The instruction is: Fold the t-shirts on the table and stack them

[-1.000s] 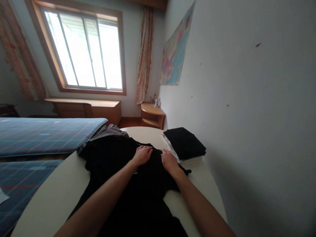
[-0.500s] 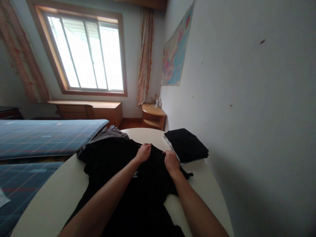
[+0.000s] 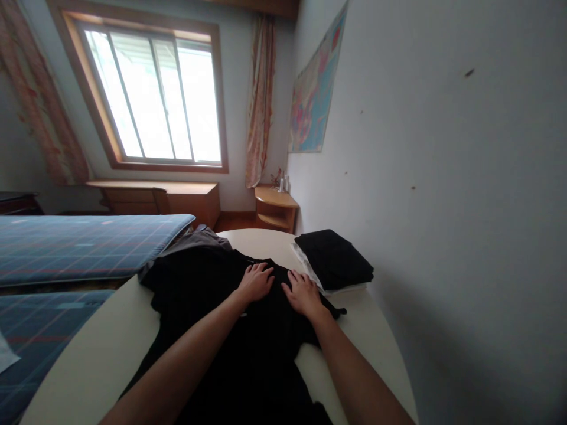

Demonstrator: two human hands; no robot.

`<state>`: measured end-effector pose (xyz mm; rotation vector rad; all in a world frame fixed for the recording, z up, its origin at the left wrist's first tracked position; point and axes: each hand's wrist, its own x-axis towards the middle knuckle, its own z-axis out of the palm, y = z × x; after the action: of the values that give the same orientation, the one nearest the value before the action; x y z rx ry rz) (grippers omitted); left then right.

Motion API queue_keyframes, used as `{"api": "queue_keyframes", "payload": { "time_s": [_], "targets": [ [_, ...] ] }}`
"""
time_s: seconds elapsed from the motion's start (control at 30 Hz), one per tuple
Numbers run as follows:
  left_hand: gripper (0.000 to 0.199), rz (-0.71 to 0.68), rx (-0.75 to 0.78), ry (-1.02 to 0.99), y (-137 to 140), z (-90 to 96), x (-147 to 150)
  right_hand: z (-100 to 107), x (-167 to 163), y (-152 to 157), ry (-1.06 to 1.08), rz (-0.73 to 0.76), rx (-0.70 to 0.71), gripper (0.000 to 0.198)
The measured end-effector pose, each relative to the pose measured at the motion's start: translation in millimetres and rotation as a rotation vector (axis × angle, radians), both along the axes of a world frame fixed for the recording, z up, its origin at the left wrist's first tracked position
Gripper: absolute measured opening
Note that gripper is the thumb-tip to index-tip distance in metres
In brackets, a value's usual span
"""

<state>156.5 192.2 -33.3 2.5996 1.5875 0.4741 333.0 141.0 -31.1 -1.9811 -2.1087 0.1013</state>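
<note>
The left hand [image 3: 257,282] and right hand [image 3: 302,293] lie apart, fingers loosely spread, both resting on the black shirt [image 3: 248,360] near its collar. The shirt is spread across the round white table [image 3: 80,360]. Beyond the right hand sit folded black clothes [image 3: 334,257]; farther left, 2 plaid mattresses [image 3: 88,245]
</note>
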Motion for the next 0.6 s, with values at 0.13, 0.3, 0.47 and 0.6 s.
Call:
{"api": "queue_keyframes", "payload": {
  "time_s": [0.13,0.3,0.47,0.6],
  "targets": [
    [0.044,0.082,-0.012,0.028,-0.9,-0.3,-9.8,-4.3,-0.4,2.9,0.018,-0.049,-0.025,0.06],
    [0.047,0.099,0.016,0.032,-17.6,1.7,-19.2,-7.7,0.5,4.6,0.039,-0.052,-0.006,0.061],
    [0.051,0.082,0.023,0.024,-51.9,-1.8,-21.8,5.5,4.5,-0.9,0.057,-0.001,0.048,0.054],
    [0.057,0.071,-0.048,0.029,-63.2,-8.9,-24.4,37.4,11.2,-21.5,0.057,0.037,0.04,0.04]
  ]
}}
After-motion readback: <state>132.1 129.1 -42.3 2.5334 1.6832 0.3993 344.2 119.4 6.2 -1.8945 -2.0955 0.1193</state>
